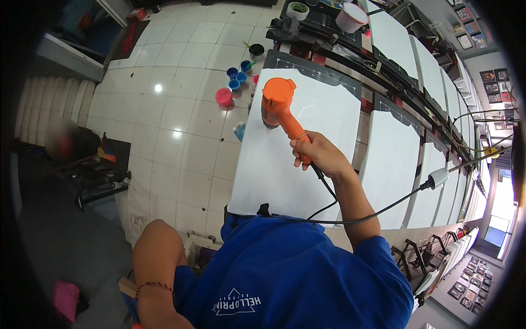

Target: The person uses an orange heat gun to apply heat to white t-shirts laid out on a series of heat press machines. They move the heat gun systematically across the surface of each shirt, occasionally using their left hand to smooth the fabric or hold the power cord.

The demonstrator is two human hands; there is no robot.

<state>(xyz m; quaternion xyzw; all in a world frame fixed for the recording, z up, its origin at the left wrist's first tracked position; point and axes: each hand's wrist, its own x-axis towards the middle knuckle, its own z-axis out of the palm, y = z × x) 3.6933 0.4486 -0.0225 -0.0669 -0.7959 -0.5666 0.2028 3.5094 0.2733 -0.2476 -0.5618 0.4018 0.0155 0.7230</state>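
Note:
My right hand [319,153] grips the handle of an orange heat gun [278,101], its nozzle pointing down at a white sheet [285,170] stretched on a dark-edged board in front of me. A black cord [378,213] runs from the gun's handle, past my blue shirt, to a white plug connector [438,178] at the right. My left arm [156,257] is bent at the lower left, with a thread bracelet at the wrist. The left hand itself is out of sight.
More white boards [392,159] stand in a row to the right and curve away. Small pink [223,96] and blue [236,78] paint pots sit on the white tiled floor. A white bucket [351,17] stands on the far bench. Another person [66,143] sits at the left by steps.

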